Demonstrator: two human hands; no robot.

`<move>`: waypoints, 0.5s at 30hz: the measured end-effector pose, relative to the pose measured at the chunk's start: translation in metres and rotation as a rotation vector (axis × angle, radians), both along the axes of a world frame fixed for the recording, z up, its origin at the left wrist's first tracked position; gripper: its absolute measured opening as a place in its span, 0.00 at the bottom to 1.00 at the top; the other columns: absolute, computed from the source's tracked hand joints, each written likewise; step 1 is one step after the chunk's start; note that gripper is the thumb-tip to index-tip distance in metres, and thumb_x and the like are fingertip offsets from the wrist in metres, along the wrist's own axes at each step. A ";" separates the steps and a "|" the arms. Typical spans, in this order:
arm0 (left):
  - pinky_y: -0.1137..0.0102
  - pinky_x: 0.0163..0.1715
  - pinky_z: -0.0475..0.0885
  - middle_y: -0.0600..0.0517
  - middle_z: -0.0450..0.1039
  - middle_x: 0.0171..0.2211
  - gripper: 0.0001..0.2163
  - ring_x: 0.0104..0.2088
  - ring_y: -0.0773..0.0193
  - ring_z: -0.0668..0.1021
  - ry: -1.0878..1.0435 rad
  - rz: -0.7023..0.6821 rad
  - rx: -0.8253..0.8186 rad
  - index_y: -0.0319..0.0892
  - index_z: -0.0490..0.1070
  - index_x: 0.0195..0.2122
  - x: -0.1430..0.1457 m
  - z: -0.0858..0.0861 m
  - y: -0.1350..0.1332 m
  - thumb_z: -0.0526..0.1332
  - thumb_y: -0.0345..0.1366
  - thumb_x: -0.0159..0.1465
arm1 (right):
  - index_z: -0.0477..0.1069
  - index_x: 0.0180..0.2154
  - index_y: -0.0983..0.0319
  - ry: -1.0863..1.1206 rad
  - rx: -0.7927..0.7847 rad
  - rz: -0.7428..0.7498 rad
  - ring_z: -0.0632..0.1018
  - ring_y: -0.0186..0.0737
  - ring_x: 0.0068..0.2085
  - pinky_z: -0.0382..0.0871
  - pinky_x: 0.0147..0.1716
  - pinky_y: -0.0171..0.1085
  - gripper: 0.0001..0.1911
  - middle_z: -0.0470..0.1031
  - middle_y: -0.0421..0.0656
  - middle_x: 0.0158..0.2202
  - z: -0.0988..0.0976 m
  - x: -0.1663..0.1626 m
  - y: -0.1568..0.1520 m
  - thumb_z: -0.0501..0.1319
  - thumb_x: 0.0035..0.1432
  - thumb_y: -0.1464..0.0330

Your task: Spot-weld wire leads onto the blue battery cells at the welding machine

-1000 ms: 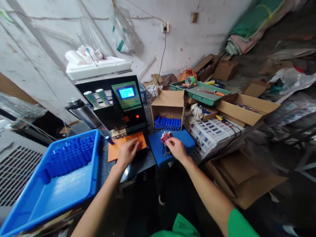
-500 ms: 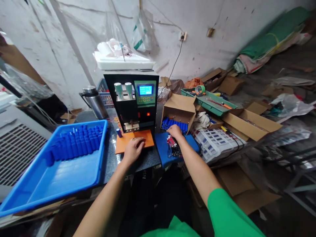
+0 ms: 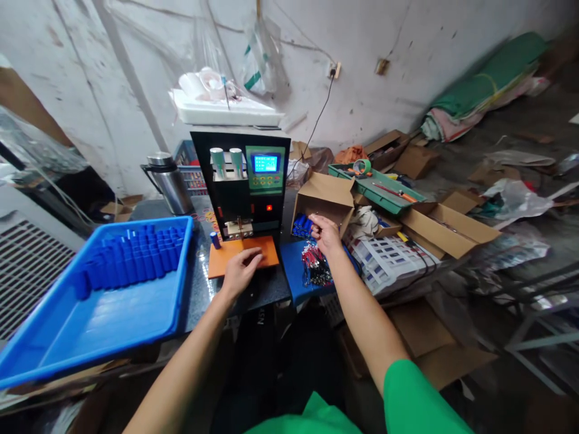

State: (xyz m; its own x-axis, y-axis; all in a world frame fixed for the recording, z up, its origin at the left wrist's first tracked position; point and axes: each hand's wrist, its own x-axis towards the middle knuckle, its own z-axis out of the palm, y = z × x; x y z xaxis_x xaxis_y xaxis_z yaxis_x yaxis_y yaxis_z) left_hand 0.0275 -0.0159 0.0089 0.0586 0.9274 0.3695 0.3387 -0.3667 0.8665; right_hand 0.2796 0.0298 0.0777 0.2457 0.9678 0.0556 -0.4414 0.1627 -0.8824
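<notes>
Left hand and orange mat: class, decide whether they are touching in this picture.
Touching. The head view shows the left hand lying with fingers curled on the near edge of the orange mat before the machine; no gap shows between them.

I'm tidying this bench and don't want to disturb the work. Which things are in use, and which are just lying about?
In use:
left hand on orange pad
right hand at box of blue cells
wire bundle
welding machine

Lying about:
kettle
green tray
fabric rolls

I can't read any text from here: the machine's blue screen [image 3: 265, 163] at my twelve o'clock glows, but its characters are too small (likewise the buttons below).
</notes>
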 end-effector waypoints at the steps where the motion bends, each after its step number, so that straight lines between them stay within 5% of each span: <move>1: 0.62 0.43 0.77 0.45 0.80 0.42 0.18 0.41 0.56 0.81 -0.059 -0.009 -0.024 0.40 0.77 0.44 0.005 0.004 -0.007 0.62 0.49 0.61 | 0.74 0.28 0.63 0.019 0.003 0.024 0.59 0.26 0.21 0.47 0.15 0.29 0.14 0.62 0.33 0.19 0.001 -0.009 -0.007 0.73 0.37 0.64; 8: 0.65 0.40 0.75 0.49 0.80 0.35 0.13 0.35 0.61 0.80 -0.219 0.009 -0.034 0.41 0.77 0.37 0.043 0.033 -0.051 0.64 0.45 0.60 | 0.73 0.29 0.62 0.090 -0.010 0.206 0.60 0.27 0.21 0.49 0.16 0.30 0.14 0.64 0.35 0.21 -0.008 -0.077 -0.050 0.72 0.41 0.62; 15: 0.69 0.36 0.71 0.51 0.76 0.30 0.11 0.31 0.65 0.75 -0.253 0.017 -0.088 0.40 0.73 0.33 0.030 0.025 -0.057 0.62 0.43 0.61 | 0.73 0.27 0.62 0.188 -0.062 0.261 0.58 0.26 0.20 0.48 0.16 0.29 0.15 0.60 0.33 0.19 -0.016 -0.110 -0.067 0.73 0.39 0.62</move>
